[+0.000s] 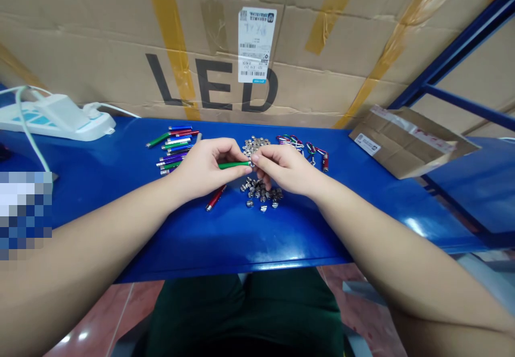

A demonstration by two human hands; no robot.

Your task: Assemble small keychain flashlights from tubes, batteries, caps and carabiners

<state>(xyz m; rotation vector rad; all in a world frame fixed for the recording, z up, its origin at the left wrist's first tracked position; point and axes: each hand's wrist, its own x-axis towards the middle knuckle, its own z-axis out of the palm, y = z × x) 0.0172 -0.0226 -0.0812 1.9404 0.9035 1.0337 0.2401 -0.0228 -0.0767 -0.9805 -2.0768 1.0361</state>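
Both hands (pixel 205 166) on green tube (pixel 233 165)

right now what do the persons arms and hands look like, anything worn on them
The left hand and right hand are bare, no gloves, rings or watch showing. The left forearm and right forearm are bare too, no sleeves or markings in view.

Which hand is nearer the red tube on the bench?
Left: the left hand sits just beyond the red tube; the right hand is farther off to its right.
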